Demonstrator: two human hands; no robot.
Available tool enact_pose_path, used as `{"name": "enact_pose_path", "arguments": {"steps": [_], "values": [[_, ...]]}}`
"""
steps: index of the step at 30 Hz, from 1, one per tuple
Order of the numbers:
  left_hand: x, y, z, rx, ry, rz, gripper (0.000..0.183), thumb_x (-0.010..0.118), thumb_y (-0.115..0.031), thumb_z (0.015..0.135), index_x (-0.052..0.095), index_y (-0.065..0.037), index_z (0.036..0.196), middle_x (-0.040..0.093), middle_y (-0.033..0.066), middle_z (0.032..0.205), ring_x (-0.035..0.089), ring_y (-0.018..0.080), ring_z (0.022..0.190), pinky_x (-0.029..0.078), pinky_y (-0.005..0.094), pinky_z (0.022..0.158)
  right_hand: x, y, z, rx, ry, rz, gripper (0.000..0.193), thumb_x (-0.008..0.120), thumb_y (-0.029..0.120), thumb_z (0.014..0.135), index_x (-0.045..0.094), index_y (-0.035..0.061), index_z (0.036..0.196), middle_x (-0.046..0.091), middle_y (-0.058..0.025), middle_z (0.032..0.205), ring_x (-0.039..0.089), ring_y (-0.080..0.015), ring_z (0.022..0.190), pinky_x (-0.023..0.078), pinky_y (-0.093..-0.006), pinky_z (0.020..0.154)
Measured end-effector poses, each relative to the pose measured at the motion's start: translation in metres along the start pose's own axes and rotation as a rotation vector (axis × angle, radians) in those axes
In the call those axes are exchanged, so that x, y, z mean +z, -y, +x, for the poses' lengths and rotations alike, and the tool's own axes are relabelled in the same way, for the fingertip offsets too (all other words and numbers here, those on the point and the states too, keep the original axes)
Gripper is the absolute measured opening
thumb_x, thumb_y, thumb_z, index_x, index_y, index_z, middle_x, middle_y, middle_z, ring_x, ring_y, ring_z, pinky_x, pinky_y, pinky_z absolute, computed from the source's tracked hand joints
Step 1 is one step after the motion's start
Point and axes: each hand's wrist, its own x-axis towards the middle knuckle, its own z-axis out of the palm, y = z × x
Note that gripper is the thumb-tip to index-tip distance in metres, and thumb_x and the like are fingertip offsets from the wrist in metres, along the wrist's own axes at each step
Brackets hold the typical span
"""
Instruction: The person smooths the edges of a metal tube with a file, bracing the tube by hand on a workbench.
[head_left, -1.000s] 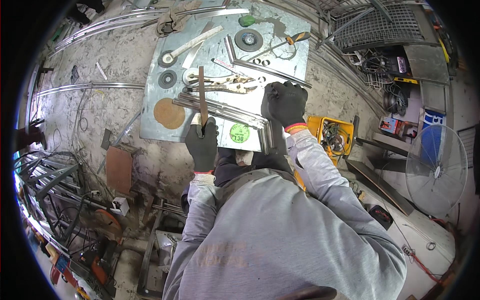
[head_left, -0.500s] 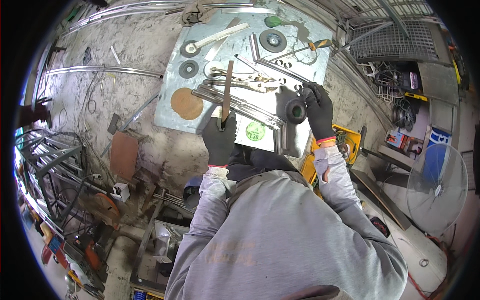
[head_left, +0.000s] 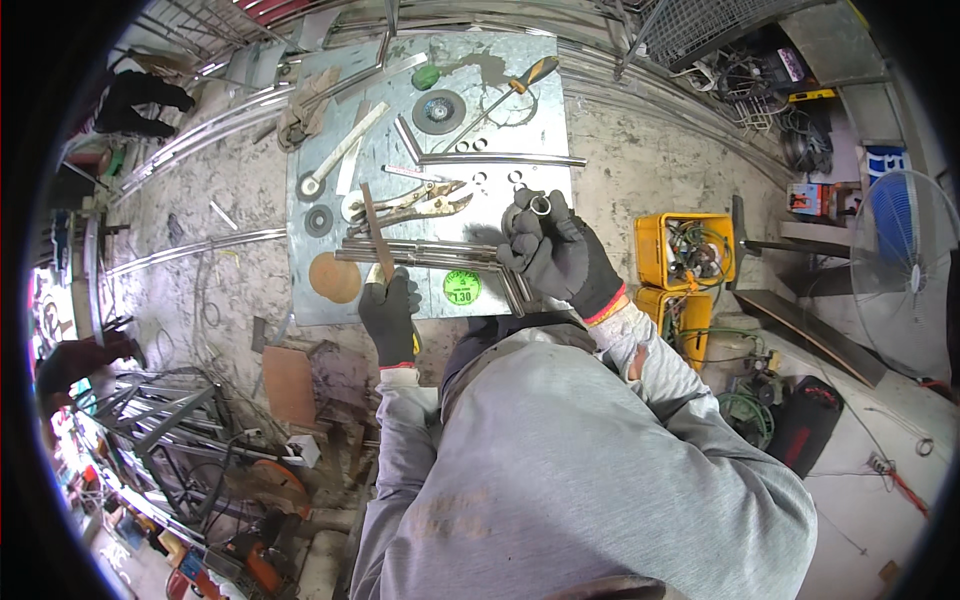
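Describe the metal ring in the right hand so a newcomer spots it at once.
Start from the pale metal worktop; by its right edge is the dark-gloved right hand. At its fingertips is the small, shiny metal ring. Similar loose rings lie on the worktop; this one is held above it.

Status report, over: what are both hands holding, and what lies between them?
Left hand: gripping flat brown bar. Right hand: holding small metal ring. Bar and ring apart. Metal tubes lie between hands.
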Motion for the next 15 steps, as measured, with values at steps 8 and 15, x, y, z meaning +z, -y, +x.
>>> {"name": "enact_pose_path", "arguments": {"steps": [8, 15], "values": [[0.000, -0.094, -0.073, 0.143, 0.216, 0.168, 0.026, 0.062, -0.021, 0.105, 0.071, 0.002, 0.112, 0.073, 0.0077, 0.087, 0.069, 0.0133, 0.075, 0.055, 0.0285, 0.065, 0.008, 0.014, -0.010, 0.052, 0.040, 0.188, 0.044, 0.056, 0.048, 0.112, 0.062, 0.0088, 0.131, 0.068, 0.0000, 0.097, 0.070, -0.0188, 0.083, 0.056, -0.0444, 0.101], [0.044, -0.151, -0.151, 0.054, 0.346, 0.741, 0.037, 0.066, -0.019, 0.102, 0.069, 0.000, 0.134, 0.074, 0.0103, 0.085, 0.069, 0.0134, 0.069, 0.055, 0.0323, 0.064, 0.018, 0.030, -0.015, -0.072, 0.023, -0.163, 0.056, 0.065, 0.044, 0.109, 0.056, 0.0021, 0.145, 0.066, -0.0031, 0.109, 0.066, -0.0156, 0.097, 0.055, -0.0367, 0.103]]}}
